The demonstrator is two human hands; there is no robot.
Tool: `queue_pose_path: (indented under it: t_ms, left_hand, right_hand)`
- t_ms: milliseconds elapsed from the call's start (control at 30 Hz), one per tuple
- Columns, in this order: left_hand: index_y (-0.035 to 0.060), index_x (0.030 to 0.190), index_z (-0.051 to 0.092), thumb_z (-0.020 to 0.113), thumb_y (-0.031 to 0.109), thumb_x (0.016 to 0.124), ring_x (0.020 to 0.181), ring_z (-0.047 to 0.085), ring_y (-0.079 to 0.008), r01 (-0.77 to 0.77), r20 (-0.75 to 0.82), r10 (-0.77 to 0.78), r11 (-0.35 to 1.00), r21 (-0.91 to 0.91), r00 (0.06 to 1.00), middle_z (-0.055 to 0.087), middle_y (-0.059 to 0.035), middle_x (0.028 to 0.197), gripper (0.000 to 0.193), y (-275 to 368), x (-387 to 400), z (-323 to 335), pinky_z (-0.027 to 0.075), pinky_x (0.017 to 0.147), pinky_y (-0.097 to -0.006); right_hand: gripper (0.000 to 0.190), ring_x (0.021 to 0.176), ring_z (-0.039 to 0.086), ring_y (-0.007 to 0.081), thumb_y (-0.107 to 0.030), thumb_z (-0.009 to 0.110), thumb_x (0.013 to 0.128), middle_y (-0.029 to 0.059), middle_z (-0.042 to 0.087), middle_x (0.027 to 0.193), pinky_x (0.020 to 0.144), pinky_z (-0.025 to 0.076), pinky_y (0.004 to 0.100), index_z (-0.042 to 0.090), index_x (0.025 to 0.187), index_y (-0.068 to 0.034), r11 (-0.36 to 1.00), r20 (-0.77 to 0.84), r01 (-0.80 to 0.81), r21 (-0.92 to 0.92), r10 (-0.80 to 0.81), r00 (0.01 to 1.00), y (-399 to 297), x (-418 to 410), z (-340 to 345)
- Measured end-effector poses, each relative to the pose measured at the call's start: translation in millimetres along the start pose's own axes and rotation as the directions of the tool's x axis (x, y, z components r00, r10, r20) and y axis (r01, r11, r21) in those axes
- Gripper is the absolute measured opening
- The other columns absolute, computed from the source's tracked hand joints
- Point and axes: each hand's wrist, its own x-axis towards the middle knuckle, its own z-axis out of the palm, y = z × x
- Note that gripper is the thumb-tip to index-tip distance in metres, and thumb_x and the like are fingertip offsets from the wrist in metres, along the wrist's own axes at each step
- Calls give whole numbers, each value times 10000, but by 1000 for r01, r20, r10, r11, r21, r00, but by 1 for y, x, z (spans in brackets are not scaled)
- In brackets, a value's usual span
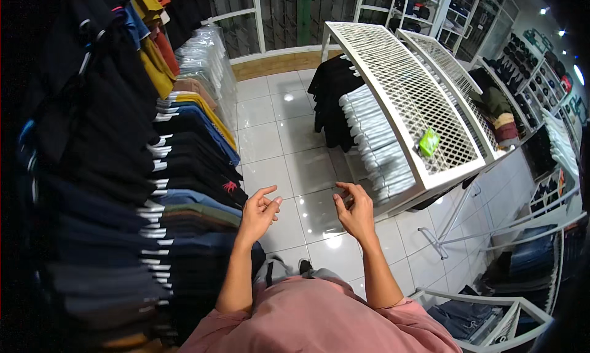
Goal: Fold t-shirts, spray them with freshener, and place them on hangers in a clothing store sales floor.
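My left hand [259, 214] is held in the air over the tiled floor, fingers apart and holding nothing. Just left of it hangs a long row of dark and blue garments [198, 168] with white hanger ends showing. My right hand [357, 210] is raised too, fingers loosely curled and apart, with nothing between them. To its right stands a white metal display rack with a mesh top [405, 81], and white garments [378, 141] hang beneath that top. A small bright green packet [429, 142] lies on the mesh.
Black garments [336, 95] hang at the rack's far end. Plastic-covered clothes [203, 58] hang at the upper left. A white metal stand [442, 242] reaches across the floor at right. Folded jeans [534, 251] and a white bin of dark clothes [465, 316] are at lower right.
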Motion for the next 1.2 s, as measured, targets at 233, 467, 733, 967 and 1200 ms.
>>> queue_pose_path:
  t_ms: [233,467,733,967,1200]
  left_hand:
    - [17,1314,582,694,234,944,625,603,-101,36,146,-31,999,-31,989,650,-62,783,443,-13,169,-26,456,528,-242]
    - [14,1309,589,693,245,939,631,620,-113,-6,331,-13,998,55,944,672,-78,784,449,8,376,-49,498,574,-256]
    - [19,1304,590,693,255,942,640,646,-132,-144,595,-17,964,222,803,678,-75,772,444,27,552,0,513,581,-277]
    - [56,1314,574,629,238,954,1000,674,-326,-416,683,112,859,299,721,708,-177,1025,407,19,678,87,513,887,-409]
    - [111,1487,418,581,191,960,1267,501,-430,-701,754,283,643,310,593,540,-243,1357,557,-6,774,151,414,1060,-487]
  right_hand:
    - [284,587,591,188,-117,715,850,102,651,865,601,498,328,697,1128,-59,989,1,-148,-4,148,989,29,100,76]
    - [349,611,593,164,-120,710,863,89,638,858,624,499,309,662,1203,-60,951,-123,-303,68,309,943,64,243,170]
    - [385,748,585,72,-117,672,940,26,622,914,705,501,244,587,1306,-33,855,-289,-406,323,497,818,113,377,237]
    - [484,965,678,211,-203,691,926,142,658,1111,867,540,339,534,1360,-58,813,-440,-422,401,575,690,184,470,273]
    - [698,1210,586,390,-216,664,919,291,545,1345,1040,459,442,326,1503,-39,763,-602,-526,376,633,487,246,555,282]
